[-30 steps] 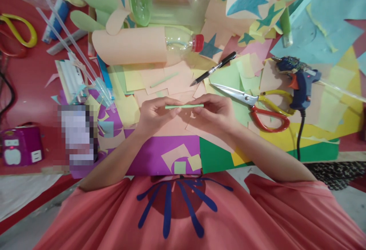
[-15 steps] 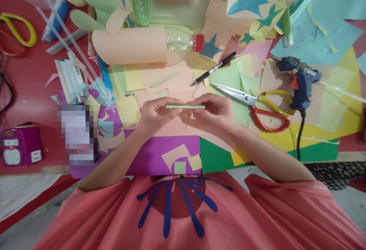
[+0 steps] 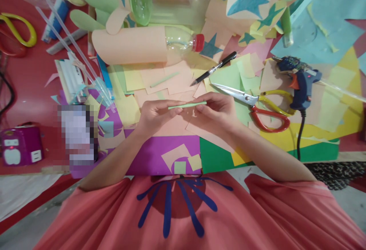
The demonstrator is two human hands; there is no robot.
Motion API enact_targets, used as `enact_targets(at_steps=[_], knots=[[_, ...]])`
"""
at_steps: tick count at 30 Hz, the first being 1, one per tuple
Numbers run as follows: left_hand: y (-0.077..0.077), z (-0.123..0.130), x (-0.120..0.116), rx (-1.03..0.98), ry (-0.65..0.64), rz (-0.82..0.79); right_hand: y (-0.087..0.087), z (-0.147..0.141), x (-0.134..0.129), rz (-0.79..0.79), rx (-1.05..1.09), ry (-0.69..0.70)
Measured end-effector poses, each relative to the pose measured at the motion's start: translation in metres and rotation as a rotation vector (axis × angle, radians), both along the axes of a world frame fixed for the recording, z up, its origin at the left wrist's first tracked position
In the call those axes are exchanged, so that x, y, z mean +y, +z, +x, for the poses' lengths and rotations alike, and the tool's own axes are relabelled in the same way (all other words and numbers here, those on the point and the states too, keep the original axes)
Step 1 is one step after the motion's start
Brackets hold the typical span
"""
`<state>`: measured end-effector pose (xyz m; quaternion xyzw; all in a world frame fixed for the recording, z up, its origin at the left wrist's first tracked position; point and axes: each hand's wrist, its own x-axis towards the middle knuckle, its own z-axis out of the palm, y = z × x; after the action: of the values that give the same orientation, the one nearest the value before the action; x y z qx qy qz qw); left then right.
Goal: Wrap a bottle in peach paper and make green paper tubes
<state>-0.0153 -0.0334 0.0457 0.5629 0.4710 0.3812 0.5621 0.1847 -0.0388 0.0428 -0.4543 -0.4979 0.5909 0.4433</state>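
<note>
A thin, light green rolled paper strip (image 3: 187, 105) stretches between my two hands, over the pale orange paper sheets. My left hand (image 3: 156, 116) pinches its left end between thumb and fingers. At the other end, my right hand (image 3: 219, 109) grips it the same way, and that end sits slightly higher. Another thin green strip (image 3: 164, 79) lies on the papers just beyond my hands. Close to my right hand are a black pen (image 3: 214, 69) and scissors (image 3: 257, 103) with red and yellow handles.
A plastic bottle (image 3: 128, 45) wrapped in orange paper lies at the back. On the right rests a blue glue gun (image 3: 304, 84) with its cord. Clear sticks (image 3: 74, 48), a blurred-out device (image 3: 77, 135) and a purple box (image 3: 21, 146) are on the left.
The green strip has tilted, its right end rising and its left end dipping a little. My right hand has shifted slightly to the right; both hands keep hold.
</note>
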Motion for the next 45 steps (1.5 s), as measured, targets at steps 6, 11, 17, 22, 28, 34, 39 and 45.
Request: enact_targets(at_steps=[6,11,17,22,28,34,39,45], knots=[[0.001,0.000,0.001,-0.012,-0.013,0.018,0.004,0.000,0.000,0.000,0.020,0.009],[0.002,0.001,0.001,-0.003,0.009,0.015,0.003,-0.001,0.000,0.010,0.036,-0.020],[0.002,0.003,0.002,-0.036,0.051,-0.019,-0.001,0.001,0.001,0.209,-0.141,-0.033],[0.001,0.003,0.001,-0.042,0.067,-0.023,-0.010,0.001,0.001,0.378,-0.115,-0.028],[-0.002,0.002,0.001,-0.029,0.080,0.023,-0.007,-0.001,0.000,0.278,-0.058,-0.102],[-0.001,0.002,-0.001,-0.029,0.024,0.043,-0.008,-0.001,0.002,0.244,0.001,-0.165],[0.003,0.003,-0.001,0.070,-0.005,0.055,-0.008,-0.001,0.000,0.293,-0.095,-0.034],[0.006,0.003,0.000,0.071,-0.032,0.037,-0.006,-0.004,-0.002,0.377,-0.140,0.032]])
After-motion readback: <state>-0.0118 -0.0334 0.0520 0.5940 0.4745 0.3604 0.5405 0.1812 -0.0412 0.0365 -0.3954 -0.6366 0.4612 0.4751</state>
